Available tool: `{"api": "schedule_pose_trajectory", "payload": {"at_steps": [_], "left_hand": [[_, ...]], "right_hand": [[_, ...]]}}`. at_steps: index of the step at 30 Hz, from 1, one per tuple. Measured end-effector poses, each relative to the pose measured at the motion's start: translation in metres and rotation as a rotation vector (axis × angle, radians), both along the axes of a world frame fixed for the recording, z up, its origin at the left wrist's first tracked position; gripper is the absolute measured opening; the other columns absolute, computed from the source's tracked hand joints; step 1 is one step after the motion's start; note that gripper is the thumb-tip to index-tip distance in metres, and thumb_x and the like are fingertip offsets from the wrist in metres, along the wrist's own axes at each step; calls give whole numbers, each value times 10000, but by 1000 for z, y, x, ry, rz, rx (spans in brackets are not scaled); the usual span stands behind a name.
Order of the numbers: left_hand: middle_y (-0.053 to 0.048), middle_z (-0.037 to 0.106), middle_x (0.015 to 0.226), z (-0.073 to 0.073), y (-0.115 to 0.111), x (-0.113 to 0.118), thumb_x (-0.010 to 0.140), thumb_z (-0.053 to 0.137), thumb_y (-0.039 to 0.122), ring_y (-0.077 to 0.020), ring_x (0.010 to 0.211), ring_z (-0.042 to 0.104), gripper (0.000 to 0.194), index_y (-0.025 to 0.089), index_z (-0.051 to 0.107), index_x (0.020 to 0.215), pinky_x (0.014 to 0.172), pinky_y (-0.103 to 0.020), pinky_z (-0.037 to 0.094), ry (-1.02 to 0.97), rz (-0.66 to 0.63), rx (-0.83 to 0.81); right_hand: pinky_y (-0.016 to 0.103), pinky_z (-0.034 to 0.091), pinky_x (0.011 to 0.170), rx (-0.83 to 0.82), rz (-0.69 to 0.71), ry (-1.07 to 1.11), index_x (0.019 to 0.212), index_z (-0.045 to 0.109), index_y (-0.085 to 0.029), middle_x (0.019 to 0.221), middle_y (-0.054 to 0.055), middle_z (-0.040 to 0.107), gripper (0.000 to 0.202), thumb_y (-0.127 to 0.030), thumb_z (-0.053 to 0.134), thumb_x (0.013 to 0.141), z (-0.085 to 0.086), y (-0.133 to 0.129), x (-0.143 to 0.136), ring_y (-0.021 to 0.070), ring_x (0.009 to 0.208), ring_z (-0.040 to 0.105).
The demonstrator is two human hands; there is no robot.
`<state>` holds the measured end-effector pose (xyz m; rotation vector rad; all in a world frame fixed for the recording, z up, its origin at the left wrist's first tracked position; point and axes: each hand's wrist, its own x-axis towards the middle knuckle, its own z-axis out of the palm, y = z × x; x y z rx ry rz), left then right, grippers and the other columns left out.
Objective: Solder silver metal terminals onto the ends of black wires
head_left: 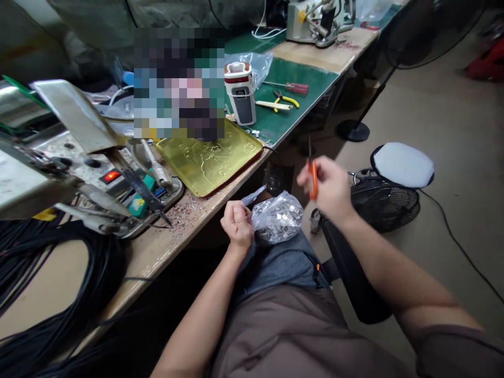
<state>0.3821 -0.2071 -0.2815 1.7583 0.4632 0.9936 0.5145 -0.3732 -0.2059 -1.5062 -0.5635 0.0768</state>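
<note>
A clear plastic bag [277, 219] full of small silvery metal pieces rests on my lap. My left hand [238, 223] is closed round the gathered neck of the bag, at its left side. To the right of the bag and a little above it, my right hand [327, 185] holds orange-handled scissors [313, 179], their dark blades pointing up and away from the bag. The scissors do not touch the bag.
A gold tray [208, 163] lies at the bench's front edge. A machine [90, 142] with a lit red switch and coiled black cables [79, 252] are at left. Pliers [286, 101] and a screwdriver [296, 87] lie beyond. A fan [386, 205] stands at right.
</note>
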Motion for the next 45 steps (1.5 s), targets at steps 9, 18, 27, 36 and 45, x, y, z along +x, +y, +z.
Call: {"api": "schedule_pose_trajectory", "payload": {"at_steps": [9,18,27,36,45], "left_hand": [[19,450,558,13,-7,5,1084,363,540,-115,456,425,474,204,491,775,480,-256,370,-47,43,27],[19,482,542,33,0,6,1075,442,457,-110,447,447,427,194,544,754,492,-257,366,-218,56,170],[-22,617,662,41,1,12,1084,426,407,-147,607,611,375,188,607,840,637,-287,478,-274,15,264],[-176,675,1136,-53,-19,-35,953,587,688,-303,1132,652,541,189,471,780,936,-432,519,-18,-73,129],[-74,689,1012,-61,-23,-35,390,1011,468,-253,902,662,796,212,449,893,790,-348,516,327,-176,-213]], "right_hand": [[562,471,1029,-537,-220,-501,926,703,-61,927,150,661,118,-25,651,827,17,124,171,314,1045,642],[448,547,963,-109,149,-160,1308,635,-162,1064,150,716,592,-649,417,1053,-66,9,40,256,1007,687],[427,548,965,-204,334,153,1048,789,-163,1071,141,763,713,-820,686,792,-103,1,19,309,1013,718],[363,574,742,17,-97,418,743,679,-172,822,115,725,708,-847,522,887,-113,7,-7,231,754,701],[329,557,725,45,-270,477,788,697,-146,836,117,721,788,-917,533,802,-86,22,-38,206,749,683]]}}
